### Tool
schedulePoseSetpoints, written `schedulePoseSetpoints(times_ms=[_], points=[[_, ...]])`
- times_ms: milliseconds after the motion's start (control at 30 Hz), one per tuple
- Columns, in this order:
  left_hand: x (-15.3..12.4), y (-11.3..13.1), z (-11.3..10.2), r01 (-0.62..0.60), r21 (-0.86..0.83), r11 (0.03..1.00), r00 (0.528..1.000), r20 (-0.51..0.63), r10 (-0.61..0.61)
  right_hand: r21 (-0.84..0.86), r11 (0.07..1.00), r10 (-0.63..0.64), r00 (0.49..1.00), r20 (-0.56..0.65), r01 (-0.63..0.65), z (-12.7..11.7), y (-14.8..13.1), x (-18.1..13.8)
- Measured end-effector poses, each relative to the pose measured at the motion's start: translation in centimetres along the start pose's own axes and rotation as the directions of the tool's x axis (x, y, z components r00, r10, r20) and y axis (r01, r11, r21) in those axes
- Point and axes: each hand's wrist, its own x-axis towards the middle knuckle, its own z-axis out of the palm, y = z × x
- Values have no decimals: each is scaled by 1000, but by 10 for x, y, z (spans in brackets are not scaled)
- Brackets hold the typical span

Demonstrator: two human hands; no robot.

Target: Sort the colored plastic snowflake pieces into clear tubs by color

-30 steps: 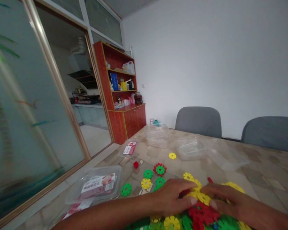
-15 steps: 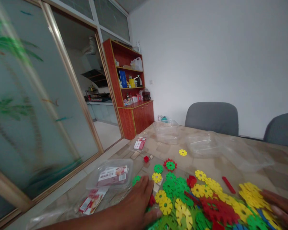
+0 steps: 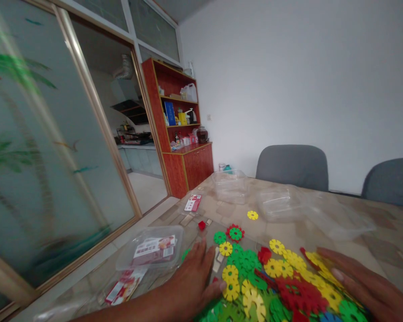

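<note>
A heap of slotted plastic snowflake discs covers the near table, with green discs [image 3: 243, 260] at its back and yellow discs [image 3: 297, 264] to the right. Red toothed discs [image 3: 300, 293] lie in the heap's middle. My left hand [image 3: 196, 275] rests along the left edge, fingers stretched out, its thumb tip against a yellow disc [image 3: 231, 290]. On the other side, my right hand [image 3: 359, 277] lies with extended fingers against the yellow discs. Neither hand grasps a piece that I can see. Part of the heap is cut off below.
Left of the heap lies a clear plastic lid [image 3: 151, 248] with a label card. Clear boxes [image 3: 230, 185] stand farther back, near clear plastic packaging [image 3: 336, 214]. A lone yellow disc [image 3: 252, 215] and a small red piece [image 3: 202, 225] lie apart. Grey chairs [image 3: 292, 165] stand beyond.
My right hand has moved left, pushing yellow discs inward against the heap. My left hand's fingers have spread a little, and one yellow disc beside them has shifted right. The view has turned slightly.
</note>
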Motion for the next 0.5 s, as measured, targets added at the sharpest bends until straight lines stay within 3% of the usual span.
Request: schedulePoseSetpoints(times_ms=[100, 200, 333, 400, 500], points=[[2, 0, 4, 24, 8, 1000, 999, 44, -24, -100, 993, -50, 996, 72, 57, 5, -57, 32], [7, -3, 20, -60, -11, 998, 997, 50, 60, -196, 947, -219, 959, 181, 253, 25, -99, 71], [14, -15, 35, -228, 12, 974, 973, -36, 229, -222, 918, -270, 927, 258, 329, 60, -123, 120], [14, -18, 32, -198, 42, 979, 979, -33, 200, -239, 910, -265, 919, 292, 339, 73, -130, 137], [12, -13, 15, -57, 43, 997, 998, -25, 58, -264, 899, -252, 907, 336, 348, 82, -136, 148]])
